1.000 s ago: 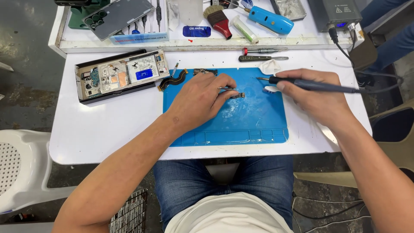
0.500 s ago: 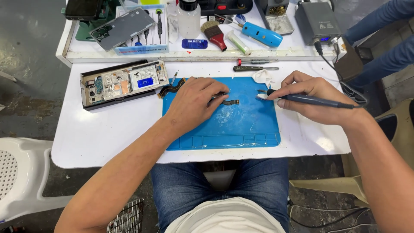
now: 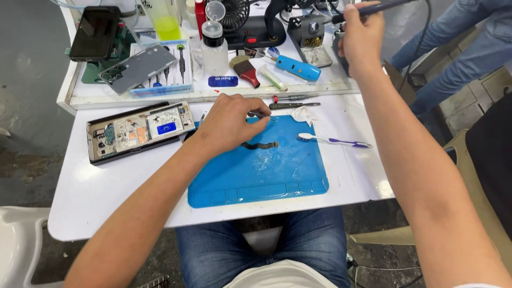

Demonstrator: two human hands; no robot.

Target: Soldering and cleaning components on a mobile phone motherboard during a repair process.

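Far out beyond the left fingers, an opened smartphone point(image 3: 140, 132) lies back-up on the white table point(image 3: 106, 192), its circuit boards and a small blue part showing; its long axis runs left to right with the right end tipped a little away from the person.

The left hand point(image 3: 230, 124) rests palm-down on the upper left of the blue work mat point(image 3: 261, 170). Its fingers are curled close and pinch a pair of slim metal tweezers point(image 3: 261, 114), whose tips stick out to the right of the fingertips. Just below those fingertips, on the mat, lies a dark flex cable point(image 3: 260, 145): a thin, flat, wavy strip, long axis left to right, with a small gold-coloured connector at its right end. The tweezer tips sit near it but apart from it.

To the right of the left fingers, a toothbrush point(image 3: 333, 140) with a white head and purple handle lies across the mat's right edge, bristle end pointing left towards the cable. Beyond the fingertips, at the mat's far edge, lie a crumpled white wipe point(image 3: 305, 113) and two screwdrivers point(image 3: 293, 102).

The right hand point(image 3: 360, 34) is raised over the back tray, well apart from the mat. Its fingers are wrapped tightly round a dark soldering iron point(image 3: 373, 9), the handle running up and to the right, the working end pointing left towards a soldering station point(image 3: 308, 33). A blue tool point(image 3: 297, 68) and a brush point(image 3: 244, 69) lie below and left of that hand.
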